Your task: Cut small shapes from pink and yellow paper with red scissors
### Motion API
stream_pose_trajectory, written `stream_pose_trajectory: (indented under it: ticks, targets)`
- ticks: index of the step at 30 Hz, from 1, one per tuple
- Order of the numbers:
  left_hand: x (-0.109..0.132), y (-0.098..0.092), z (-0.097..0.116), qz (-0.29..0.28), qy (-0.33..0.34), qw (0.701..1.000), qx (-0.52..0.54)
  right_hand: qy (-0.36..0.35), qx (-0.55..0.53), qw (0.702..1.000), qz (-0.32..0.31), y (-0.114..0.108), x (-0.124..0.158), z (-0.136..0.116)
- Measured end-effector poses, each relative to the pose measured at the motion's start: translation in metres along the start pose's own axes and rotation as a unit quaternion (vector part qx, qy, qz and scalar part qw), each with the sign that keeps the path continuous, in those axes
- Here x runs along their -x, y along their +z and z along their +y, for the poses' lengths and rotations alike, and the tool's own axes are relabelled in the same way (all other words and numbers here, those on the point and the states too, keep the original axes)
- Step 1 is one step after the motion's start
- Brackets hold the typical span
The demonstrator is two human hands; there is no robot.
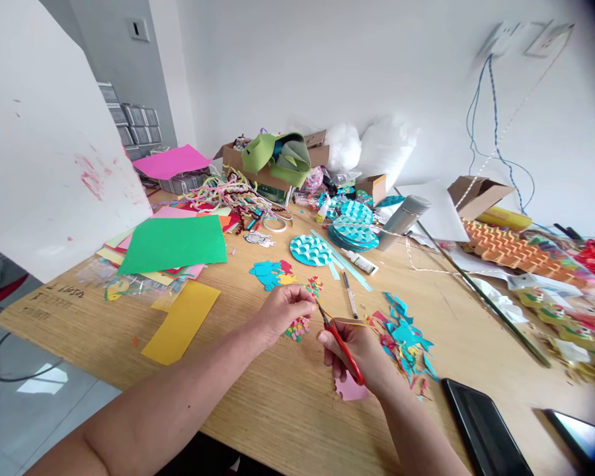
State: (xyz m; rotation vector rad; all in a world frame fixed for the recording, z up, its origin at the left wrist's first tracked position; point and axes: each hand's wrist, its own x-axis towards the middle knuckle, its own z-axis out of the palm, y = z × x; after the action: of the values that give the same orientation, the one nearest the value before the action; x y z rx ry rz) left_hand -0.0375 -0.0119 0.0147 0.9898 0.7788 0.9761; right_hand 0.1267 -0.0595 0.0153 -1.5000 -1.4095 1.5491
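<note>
My right hand is closed around red-handled scissors, whose dark blades point up and left toward my left fingertips. My left hand is pinched shut at the blade tips, on what looks like a thin yellow paper strip that runs back over my right hand. Small bright paper bits lie in a pile under my left hand, with more just beyond it. Blue, red and yellow paper cutouts rest past my left hand. Below my right hand is a pink paper piece, partly covered.
Coloured sheets are stacked at left beside a yellow sheet. Blue paper scraps, a pen and a phone lie to the right. Farther back are a wavy blue disc, a glue bottle and a grey cylinder.
</note>
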Motion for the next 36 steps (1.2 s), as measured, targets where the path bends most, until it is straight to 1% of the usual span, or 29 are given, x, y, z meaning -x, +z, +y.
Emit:
stream_pose_trajectory:
  ticks: [4,9,11,17,25,28,31,33,36]
  targets:
    - [-0.0002,0.0011,0.0017,0.006,0.022,1.0,0.016,-0.003,-0.004,1.0,0.0,0.001,0.0011,-0.0031]
    - [0.0003,0.0006,0.0,-0.022,-0.008,0.999,0.045,0.002,-0.007,1.0,-0.002,0.0008,0.0016,-0.0021]
    - [0.0004,0.0004,-0.001,-0.024,-0.018,0.998,0.06,0.001,-0.004,1.0,-0.003,0.0003,0.0011,-0.0009]
    - [0.0008,0.0023,0.0,-0.016,-0.03,0.994,0.1,-0.011,-0.012,1.0,0.005,-0.0006,-0.0003,0.0001]
    - [0.0001,0.0021,-0.0002,0.008,-0.045,0.99,0.136,-0.023,-0.014,1.0,0.014,0.0023,0.0009,-0.0054]
    - [-0.0012,0.0022,-0.0001,0.027,-0.031,0.987,0.153,-0.049,-0.023,0.998,0.038,0.0025,-0.0004,-0.0069]
    - [-0.0022,0.0022,-0.0001,0.047,-0.015,0.986,0.162,-0.103,-0.042,0.989,0.095,0.0004,-0.0025,-0.0066]
    - [-0.0021,0.0023,-0.0007,0.041,-0.015,0.987,0.152,-0.133,-0.069,0.98,0.134,-0.0017,-0.0038,-0.005]
    - [-0.0009,0.0028,-0.0029,0.021,-0.023,0.993,0.111,-0.163,-0.134,0.963,0.168,-0.0044,-0.007,-0.0016]
